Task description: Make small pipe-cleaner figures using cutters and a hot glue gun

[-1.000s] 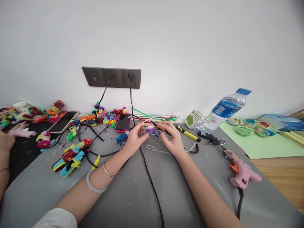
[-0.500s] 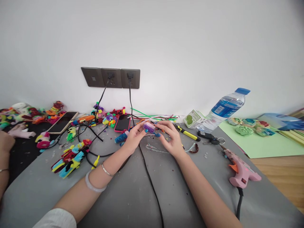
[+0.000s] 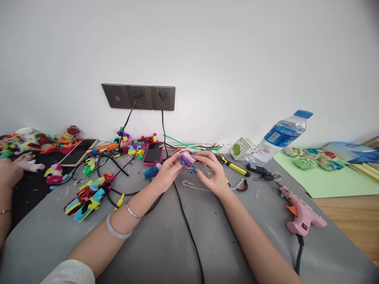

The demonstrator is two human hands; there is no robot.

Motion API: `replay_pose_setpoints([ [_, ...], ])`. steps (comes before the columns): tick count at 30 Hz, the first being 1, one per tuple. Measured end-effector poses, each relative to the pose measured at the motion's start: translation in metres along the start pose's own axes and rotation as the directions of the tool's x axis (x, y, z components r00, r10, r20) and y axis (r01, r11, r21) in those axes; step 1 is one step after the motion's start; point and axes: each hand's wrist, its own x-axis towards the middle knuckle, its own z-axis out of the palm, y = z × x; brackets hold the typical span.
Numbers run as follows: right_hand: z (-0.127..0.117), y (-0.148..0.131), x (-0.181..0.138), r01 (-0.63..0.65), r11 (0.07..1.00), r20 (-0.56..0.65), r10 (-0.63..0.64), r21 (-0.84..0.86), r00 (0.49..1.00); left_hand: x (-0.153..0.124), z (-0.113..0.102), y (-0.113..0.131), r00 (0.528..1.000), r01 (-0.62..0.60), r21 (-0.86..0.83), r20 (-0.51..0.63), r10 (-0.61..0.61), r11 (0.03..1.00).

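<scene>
Both your hands meet near the middle of the grey-covered worktop's (image 3: 166, 236) far edge. Your left hand (image 3: 168, 170) pinches a small purple fuzzy pipe-cleaner coil (image 3: 187, 159) from its left, and your right hand (image 3: 214, 173) closes fingertips on its right, holding it just above the surface. It looks feather-light, soft and springy, probably wire-cored, so a gentle pinch at the coil's sides suits it, while a hard squeeze would likely deform it. The pink hot-glue gun (image 3: 300, 213) lies well apart, by the right edge.
</scene>
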Motion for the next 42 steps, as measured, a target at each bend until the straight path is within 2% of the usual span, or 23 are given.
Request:
replay_pose_setpoints([
  [16,0.0043,0.003,-0.0011,-0.02,0.999,0.004,0.02,0.048,1.0,-0.0023,-0.0003,-0.002,1.0,0.01,0.046,0.012,-0.011,0.999],
  [26,0.0057,0.0016,-0.0008,-0.08,0.987,0.038,0.075,0.137,0.996,-0.004,-0.0035,-0.0007,0.99,-0.103,0.163,0.115,0.084,0.981],
  [30,0.0051,0.0025,-0.0004,-0.078,0.982,0.037,0.073,0.17,0.997,-0.0036,-0.0017,0.0002,0.981,-0.169,0.187,0.125,0.148,0.968],
  [37,0.0042,0.003,-0.0009,-0.08,0.979,0.059,0.07,0.188,0.996,-0.0027,-0.003,-0.0003,0.981,-0.179,0.212,0.107,0.159,0.961],
  [42,0.0044,0.0034,-0.0014,-0.084,0.978,0.062,0.073,0.191,0.995,-0.0009,-0.0051,-0.0021,0.97,-0.231,0.261,0.135,0.202,0.937],
])
